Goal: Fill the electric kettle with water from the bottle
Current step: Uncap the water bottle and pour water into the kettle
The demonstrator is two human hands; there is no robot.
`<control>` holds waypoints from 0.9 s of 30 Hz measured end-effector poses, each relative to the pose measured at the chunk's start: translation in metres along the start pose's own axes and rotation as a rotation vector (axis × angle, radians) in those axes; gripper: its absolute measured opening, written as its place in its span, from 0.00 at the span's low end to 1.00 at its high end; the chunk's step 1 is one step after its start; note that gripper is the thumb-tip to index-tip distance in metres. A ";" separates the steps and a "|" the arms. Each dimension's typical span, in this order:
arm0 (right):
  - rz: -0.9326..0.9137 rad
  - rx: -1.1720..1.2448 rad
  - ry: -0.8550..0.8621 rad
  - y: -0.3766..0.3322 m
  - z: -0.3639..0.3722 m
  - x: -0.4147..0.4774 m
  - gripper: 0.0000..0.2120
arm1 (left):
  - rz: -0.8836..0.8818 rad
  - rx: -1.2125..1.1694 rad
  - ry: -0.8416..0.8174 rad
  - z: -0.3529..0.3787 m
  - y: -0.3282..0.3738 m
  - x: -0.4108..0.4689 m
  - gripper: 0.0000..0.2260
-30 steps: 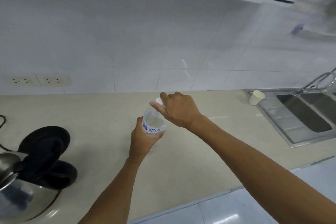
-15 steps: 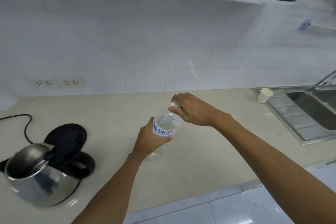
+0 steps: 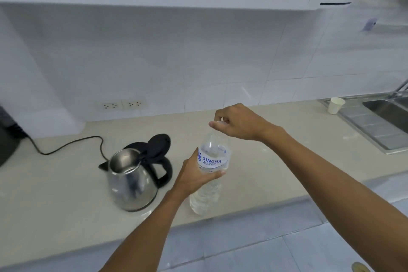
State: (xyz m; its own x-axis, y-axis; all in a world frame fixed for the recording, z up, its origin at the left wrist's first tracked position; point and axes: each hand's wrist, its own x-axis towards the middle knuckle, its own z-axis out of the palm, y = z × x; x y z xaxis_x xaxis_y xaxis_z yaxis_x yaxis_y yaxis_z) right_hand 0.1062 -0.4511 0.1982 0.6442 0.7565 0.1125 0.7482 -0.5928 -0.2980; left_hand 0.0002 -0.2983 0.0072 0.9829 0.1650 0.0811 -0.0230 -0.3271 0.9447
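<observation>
Fingers (image 3: 215,125) of my right hand (image 3: 239,122) were pinched closed around the white cap at the top of the bottle (image 3: 209,174); the cap itself was almost hidden under them, so I could not tell if it was already loose. My left hand (image 3: 195,175) was wrapped around the middle of the bottle, just under the label with the blue words SINGHA WATER, with the thumb across the front. I saw the bottle held nearly upright, leaning a little, above the front part of the counter (image 3: 276,165). It was clear plastic with water inside.

To the left of the bottle, near but not touching it, the electric kettle (image 3: 132,181) stood on the counter. Its steel body was shiny, its black lid (image 3: 157,144) was lifted open toward the back, and I could look into the steel inside. Its black handle pointed to the bottle side. A black cord (image 3: 68,146) ran from behind the kettle over the counter to the left edge of the view.

Far at the right, a white paper cup (image 3: 336,105) stood on the draining part of the steel sink (image 3: 375,126). Two wall sockets (image 3: 122,104) were in the white tiles behind the kettle.
</observation>
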 end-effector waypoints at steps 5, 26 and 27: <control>-0.028 0.038 -0.071 -0.063 0.011 -0.005 0.16 | 0.007 -0.040 -0.017 -0.049 -0.002 -0.058 0.34; -0.081 0.320 -0.013 -0.200 0.079 0.028 0.09 | -0.310 0.265 -0.137 -0.295 -0.047 -0.169 0.38; -0.073 0.335 -0.012 -0.198 0.080 0.028 0.08 | -0.321 0.305 -0.147 -0.302 -0.046 -0.166 0.37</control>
State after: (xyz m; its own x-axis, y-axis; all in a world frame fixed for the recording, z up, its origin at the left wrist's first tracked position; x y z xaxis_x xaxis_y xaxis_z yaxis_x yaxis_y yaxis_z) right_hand -0.0366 -0.2910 0.1844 0.5878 0.7977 0.1345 0.6971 -0.4150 -0.5847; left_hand -0.2174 -0.0292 0.0462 0.9475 0.1760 -0.2670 0.3197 -0.5436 0.7760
